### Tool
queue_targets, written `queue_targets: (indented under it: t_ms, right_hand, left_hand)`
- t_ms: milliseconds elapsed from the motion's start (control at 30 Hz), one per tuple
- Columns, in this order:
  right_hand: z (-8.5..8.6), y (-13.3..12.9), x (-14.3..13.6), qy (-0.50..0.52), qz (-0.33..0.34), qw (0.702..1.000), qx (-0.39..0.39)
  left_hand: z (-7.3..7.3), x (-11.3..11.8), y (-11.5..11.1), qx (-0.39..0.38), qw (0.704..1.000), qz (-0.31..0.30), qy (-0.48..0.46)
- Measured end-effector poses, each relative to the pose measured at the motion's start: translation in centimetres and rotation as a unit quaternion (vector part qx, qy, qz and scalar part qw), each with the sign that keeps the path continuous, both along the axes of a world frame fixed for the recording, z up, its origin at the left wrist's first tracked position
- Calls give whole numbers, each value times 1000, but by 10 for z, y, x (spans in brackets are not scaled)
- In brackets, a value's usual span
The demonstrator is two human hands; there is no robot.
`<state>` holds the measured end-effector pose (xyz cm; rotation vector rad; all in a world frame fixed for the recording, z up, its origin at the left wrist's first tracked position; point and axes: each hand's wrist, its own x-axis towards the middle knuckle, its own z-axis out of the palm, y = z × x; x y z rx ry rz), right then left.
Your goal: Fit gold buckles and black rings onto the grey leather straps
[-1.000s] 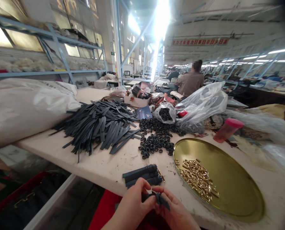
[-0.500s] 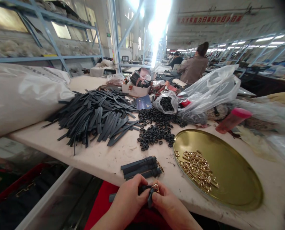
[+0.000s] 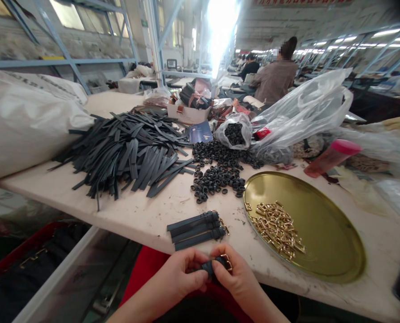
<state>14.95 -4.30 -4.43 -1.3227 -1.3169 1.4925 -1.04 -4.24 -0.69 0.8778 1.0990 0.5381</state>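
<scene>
Between both hands, at the table's front edge, is a dark strap (image 3: 208,266) with a gold buckle (image 3: 229,261) at its right end. My left hand (image 3: 183,274) pinches the strap's body, and the fingers cover much of it. Thumb and fingers of my right hand (image 3: 229,271) close on the strap beside the buckle. Just beyond the hands lie several finished-looking buckled straps (image 3: 196,229), side by side with their buckles to the right. Loose gold buckles (image 3: 277,229) are heaped on a round gold tray (image 3: 331,242) to the right.
A big pile of dark strips (image 3: 129,152) covers the table's left part. Small black loops (image 3: 216,179) lie mid-table, below a clear bag (image 3: 235,130) of more loops. A pink-lidded container (image 3: 331,159) lies at right. A white sack (image 3: 32,121) bulges at left. A person (image 3: 276,78) sits farther back.
The strap end that was folded upright between my fingers now lies flat along the strap. My right hand has shifted slightly right with the buckle, and the view has tilted down a little.
</scene>
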Motion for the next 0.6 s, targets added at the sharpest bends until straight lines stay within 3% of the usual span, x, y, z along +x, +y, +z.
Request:
queue_targets:
  t_ms: [167, 367, 467, 600]
  right_hand:
    - [7, -12, 12, -91, 108, 986, 94]
    - [11, -28, 13, -232, 202, 920, 241]
    - [6, -37, 14, -202, 207, 940, 179]
    - [-4, -48, 17, -99, 155, 981, 53]
  left_hand:
    - [0, 0, -9, -47, 998, -16, -24]
    - [-8, 6, -28, -30, 998, -41, 31]
    - [-11, 4, -37, -17, 997, -58, 47]
    - [-7, -2, -43, -28, 995, -97, -5]
